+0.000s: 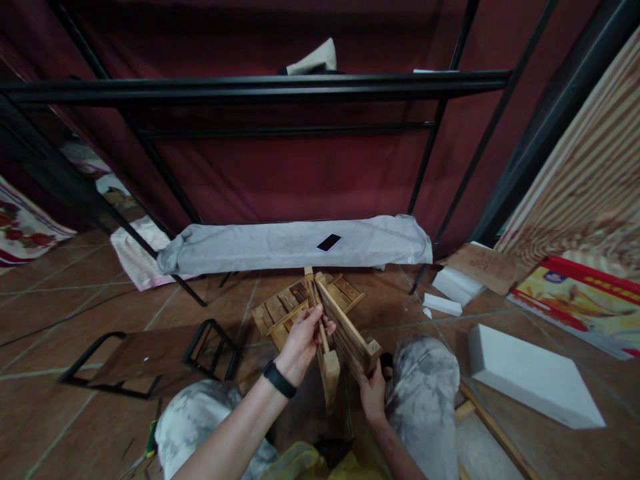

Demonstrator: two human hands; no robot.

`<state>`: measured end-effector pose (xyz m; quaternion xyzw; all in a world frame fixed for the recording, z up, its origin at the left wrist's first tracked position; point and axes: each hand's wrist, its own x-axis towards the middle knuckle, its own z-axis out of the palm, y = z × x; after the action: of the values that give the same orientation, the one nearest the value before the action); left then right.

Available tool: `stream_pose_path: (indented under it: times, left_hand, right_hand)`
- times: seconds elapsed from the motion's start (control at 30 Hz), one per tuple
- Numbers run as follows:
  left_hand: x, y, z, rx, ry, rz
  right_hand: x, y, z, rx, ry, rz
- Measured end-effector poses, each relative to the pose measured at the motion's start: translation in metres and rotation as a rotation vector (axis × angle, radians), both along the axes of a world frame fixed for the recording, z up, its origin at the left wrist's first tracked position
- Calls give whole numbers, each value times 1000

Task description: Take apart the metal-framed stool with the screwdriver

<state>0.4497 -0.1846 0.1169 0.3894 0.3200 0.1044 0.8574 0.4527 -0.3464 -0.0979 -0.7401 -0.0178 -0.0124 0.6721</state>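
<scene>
Two slatted wooden panels stand on edge between my knees. My left hand [303,339], with a black band on the wrist, grips the left panel [326,353] near its upper edge. My right hand [373,392] holds the lower end of the right panel [347,328] from below. The two panels meet at their far ends, forming a narrow V. Behind them a third slatted wooden panel [280,310] lies flat on the tiled floor.
A grey padded roll [280,245] with a black phone [329,242] on it lies ahead under a black metal frame [250,87]. A low folding metal stand [150,357] sits at left. White foam blocks [530,373] and a printed poster [580,300] are at right.
</scene>
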Motion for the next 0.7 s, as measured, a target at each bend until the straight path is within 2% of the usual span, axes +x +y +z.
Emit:
stream_pose_path:
  times: [0.3, 0.43, 0.57, 0.7]
  left_hand:
    - [6, 6, 7, 13, 5, 53]
    - [14, 8, -4, -10, -6, 95]
    - [25, 3, -20, -17, -34, 52]
    - [39, -3, -28, -16, -43, 53]
  right_hand:
    - [53, 23, 9, 132, 5, -192]
    - [71, 20, 12, 131, -39, -227]
    - [81, 16, 13, 101, -63, -251]
    - [83, 6, 8, 62, -74, -222]
